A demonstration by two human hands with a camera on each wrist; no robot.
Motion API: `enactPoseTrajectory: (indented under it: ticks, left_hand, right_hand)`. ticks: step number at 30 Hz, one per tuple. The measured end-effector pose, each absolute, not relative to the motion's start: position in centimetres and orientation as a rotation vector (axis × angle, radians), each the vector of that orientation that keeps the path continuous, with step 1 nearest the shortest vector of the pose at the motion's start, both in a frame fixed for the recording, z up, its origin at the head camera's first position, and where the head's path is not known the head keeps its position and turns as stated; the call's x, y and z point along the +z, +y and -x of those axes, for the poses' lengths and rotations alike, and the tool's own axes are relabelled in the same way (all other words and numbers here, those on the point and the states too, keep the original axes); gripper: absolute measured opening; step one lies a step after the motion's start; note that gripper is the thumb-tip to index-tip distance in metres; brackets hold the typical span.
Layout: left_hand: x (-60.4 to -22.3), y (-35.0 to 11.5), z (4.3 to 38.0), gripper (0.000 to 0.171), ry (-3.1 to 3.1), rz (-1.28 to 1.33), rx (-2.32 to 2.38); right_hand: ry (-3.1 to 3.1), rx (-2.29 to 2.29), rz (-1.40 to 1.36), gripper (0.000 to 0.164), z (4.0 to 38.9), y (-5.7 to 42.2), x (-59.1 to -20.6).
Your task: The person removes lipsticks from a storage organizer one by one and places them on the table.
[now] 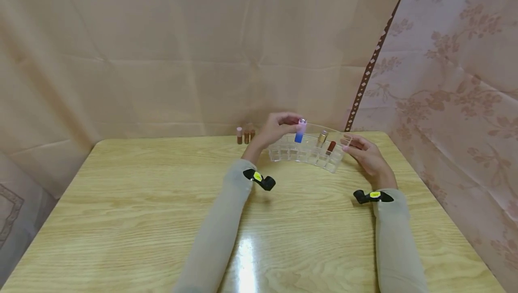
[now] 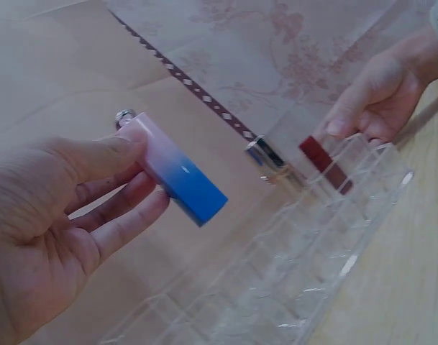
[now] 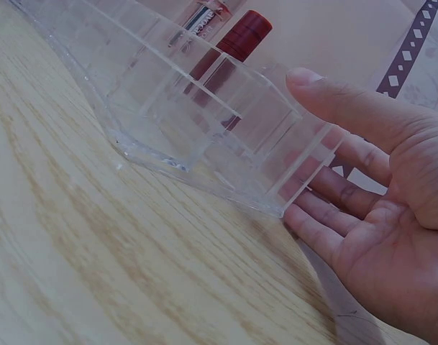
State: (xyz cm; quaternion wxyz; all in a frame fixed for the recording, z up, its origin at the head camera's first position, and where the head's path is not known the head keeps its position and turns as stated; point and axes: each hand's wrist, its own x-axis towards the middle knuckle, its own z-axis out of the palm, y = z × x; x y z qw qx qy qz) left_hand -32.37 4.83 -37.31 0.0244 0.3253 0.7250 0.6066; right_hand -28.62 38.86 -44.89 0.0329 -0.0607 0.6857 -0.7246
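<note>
My left hand (image 1: pixel 274 130) pinches a lipstick tube (image 2: pixel 181 176) that fades from pink to blue, with thumb and fingers at its pink end. The tube is held tilted above a clear lipstick organizer (image 1: pixel 288 154), a curved, stepped rack of small compartments. At the rack's right end, my right hand (image 3: pixel 377 180) grips the clear wall, thumb on one side and fingers behind it. Two tubes stand in the rack near that hand: a gold and clear lipstick (image 1: pixel 322 139) and a dark red lipstick (image 1: pixel 331 147).
Several small tubes, including a pink-capped lip gloss (image 1: pixel 239 135), stand at the table's back edge, left of the rack. The wooden table (image 1: pixel 154 203) meets a beige cloth (image 1: pixel 162 59) behind and a floral cloth (image 1: pixel 457 82) on the right.
</note>
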Motion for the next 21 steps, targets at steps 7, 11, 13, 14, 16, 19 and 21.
enactPoseTrajectory:
  ticks: [7, 11, 13, 14, 16, 19, 21]
  left_hand:
    - [-36.5, 2.6, 32.5, 0.032, 2.192, -1.014, 1.838]
    - [-35.8, 1.3, 32.2, 0.033, 2.223, -0.986, 1.803]
    - [-35.6, 0.5, 32.0, 0.033, 2.244, -0.981, 1.788]
    - [-35.4, 0.2, 32.0, 0.033, 2.248, -0.980, 1.789]
    - [-35.3, -0.6, 31.9, 0.032, 2.270, -0.956, 1.783]
    - [-35.0, -1.8, 31.8, 0.032, 2.298, -0.915, 1.790]
    - [-34.9, -2.6, 31.7, 0.032, 2.315, -0.890, 1.798]
  right_hand:
    - [2.100, -2.229, 0.201, 0.057, 28.7, 39.0, -44.9]
    - [2.111, -2.218, 0.204, 0.060, 28.8, 39.0, -44.9]
    - [2.120, -2.204, 0.206, 0.061, 28.9, 39.1, -45.0]
    - [2.121, -2.202, 0.208, 0.061, 28.9, 39.1, -45.0]
    - [2.121, -2.202, 0.210, 0.060, 28.9, 39.1, -45.0]
    - [2.117, -2.206, 0.197, 0.059, 28.9, 39.1, -45.0]
    - [2.117, -2.211, 0.179, 0.058, 28.9, 39.0, -45.0]
